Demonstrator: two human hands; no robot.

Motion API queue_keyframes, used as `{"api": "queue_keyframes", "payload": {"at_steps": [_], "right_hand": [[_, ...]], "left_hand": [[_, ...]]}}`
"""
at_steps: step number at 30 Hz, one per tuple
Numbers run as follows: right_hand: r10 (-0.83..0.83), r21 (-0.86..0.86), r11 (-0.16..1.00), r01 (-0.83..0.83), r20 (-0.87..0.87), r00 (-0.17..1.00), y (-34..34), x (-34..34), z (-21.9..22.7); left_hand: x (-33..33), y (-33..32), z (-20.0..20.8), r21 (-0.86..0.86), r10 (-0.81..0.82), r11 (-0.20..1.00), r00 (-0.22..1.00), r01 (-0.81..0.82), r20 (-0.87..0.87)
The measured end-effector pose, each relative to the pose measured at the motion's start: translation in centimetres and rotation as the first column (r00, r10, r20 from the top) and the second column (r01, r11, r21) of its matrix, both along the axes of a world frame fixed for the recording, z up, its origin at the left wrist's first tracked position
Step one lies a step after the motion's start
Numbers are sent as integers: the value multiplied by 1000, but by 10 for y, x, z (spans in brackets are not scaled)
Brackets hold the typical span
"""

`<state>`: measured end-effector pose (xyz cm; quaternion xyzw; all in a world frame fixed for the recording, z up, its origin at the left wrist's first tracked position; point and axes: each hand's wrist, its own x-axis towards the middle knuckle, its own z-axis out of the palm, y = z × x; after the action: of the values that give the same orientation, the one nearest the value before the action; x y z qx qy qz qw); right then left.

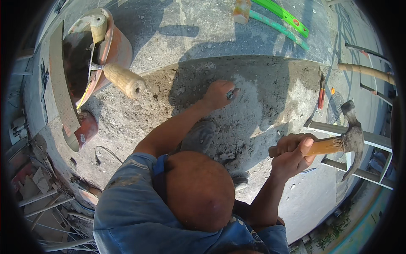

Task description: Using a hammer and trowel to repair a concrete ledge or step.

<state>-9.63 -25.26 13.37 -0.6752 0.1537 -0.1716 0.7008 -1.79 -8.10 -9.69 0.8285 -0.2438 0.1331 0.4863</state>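
Note:
My left hand [216, 94] is closed in a fist low over the rough, chipped concrete [249, 106]. From it sticks the blunt end of a metal chisel [231, 94]; the rest of this tool is hidden by the fist. Raised at the right, my right hand [294, 153] grips a claw hammer [353, 137] by its wooden handle, thumb along the shaft. The dark steel head points away to the right, well apart from the chisel. Loose rubble [227, 156] lies on the ground below my left hand.
A reddish bucket [120, 44] with wooden-handled tools [124, 80] stands far left, beside a long flat strip [61, 80] and a small red container [88, 127]. On the raised slab lie a green level [281, 16] and green pipe [279, 29]. Red-handled pliers [321, 93] and a metal ladder [372, 139] are at right.

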Motion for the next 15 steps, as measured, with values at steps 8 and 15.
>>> {"api": "queue_keyframes", "payload": {"at_steps": [8,15], "right_hand": [[37,-2,999,-39,366,930,-13,-27,43],[66,-2,997,-72,410,910,-2,-29,40]], "left_hand": [[-3,-10,14,-37,82,996,992,-86,-96],[-13,-2,6,-88,50,994,995,-58,-82]]}}
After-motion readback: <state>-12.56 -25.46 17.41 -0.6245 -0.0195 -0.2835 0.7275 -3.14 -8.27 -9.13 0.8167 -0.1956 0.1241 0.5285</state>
